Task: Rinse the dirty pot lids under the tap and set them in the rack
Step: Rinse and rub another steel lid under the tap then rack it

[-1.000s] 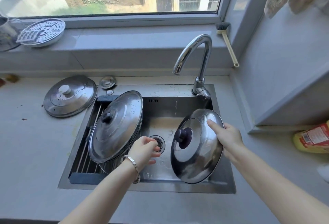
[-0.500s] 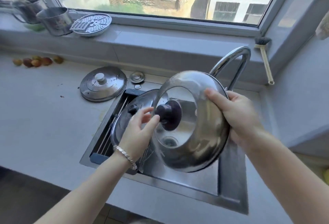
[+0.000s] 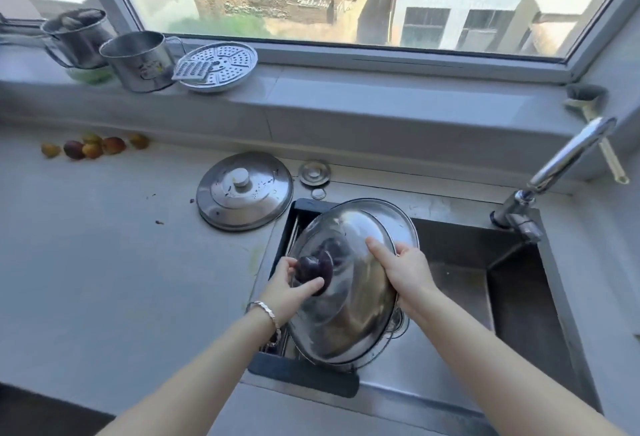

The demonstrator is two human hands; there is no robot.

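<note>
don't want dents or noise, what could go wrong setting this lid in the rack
1. The held lid overlaps the second lid already in the rack; it might slide or knock that one loose.
2. The left hand only pinches the knob, the right hand grips the rim; smooth steel could slip into the sink.

Silver steel lid [image 3: 349, 300] with dark purple knob [image 3: 313, 269], grey countertop [image 3: 104, 262], red-yellow fruit [image 3: 93, 148]

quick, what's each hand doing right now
Left hand: closed, gripping the dark knob of the lid.
Right hand: closed, holding the same lid by its rim.
</note>
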